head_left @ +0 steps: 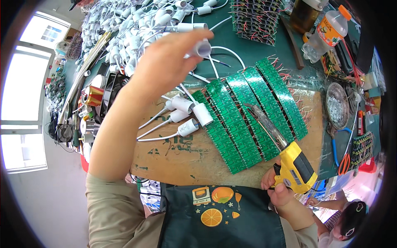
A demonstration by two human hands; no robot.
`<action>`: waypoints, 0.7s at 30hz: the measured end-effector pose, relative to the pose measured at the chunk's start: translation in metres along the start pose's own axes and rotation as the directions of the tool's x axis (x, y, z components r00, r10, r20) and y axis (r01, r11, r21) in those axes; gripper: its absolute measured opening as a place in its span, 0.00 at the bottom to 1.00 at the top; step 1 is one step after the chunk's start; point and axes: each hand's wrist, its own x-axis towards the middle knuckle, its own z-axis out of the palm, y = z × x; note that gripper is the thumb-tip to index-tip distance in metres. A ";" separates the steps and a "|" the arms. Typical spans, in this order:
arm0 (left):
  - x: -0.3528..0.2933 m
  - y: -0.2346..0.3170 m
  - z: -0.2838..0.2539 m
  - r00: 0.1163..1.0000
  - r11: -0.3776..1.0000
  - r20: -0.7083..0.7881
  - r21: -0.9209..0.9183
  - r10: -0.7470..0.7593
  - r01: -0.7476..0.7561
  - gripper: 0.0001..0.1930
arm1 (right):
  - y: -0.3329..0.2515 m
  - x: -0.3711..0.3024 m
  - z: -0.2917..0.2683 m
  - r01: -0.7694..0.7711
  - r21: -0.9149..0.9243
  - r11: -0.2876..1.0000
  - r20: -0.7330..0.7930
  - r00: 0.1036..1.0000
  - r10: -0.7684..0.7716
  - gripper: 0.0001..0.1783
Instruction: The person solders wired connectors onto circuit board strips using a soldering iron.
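Pinching a white capacitor (202, 48), left hand (165, 62) raised; right hand (278, 187) gripping yellow soldering gun (294, 167) over green boards (248, 115).

Daylight poured through tall windows (22, 91) on the far left, above a pale floor (49, 202). A green-topped workbench (240, 45) filled the scene, and a brown board (182, 157), perhaps cardboard, lay across its near part.

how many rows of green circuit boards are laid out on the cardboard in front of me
5 green board strips, side by side and slanted: leftmost, second, third, fourth, rightmost. The soldering gun in the right hand crosses them; a separate stack lies farther back.
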 end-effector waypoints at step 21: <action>-0.149 0.084 0.037 0.997 0.999 0.055 0.014 -0.049 0.048 0.22 | -0.002 0.001 0.001 -0.001 -0.218 0.976 0.040 0.999 0.010 0.43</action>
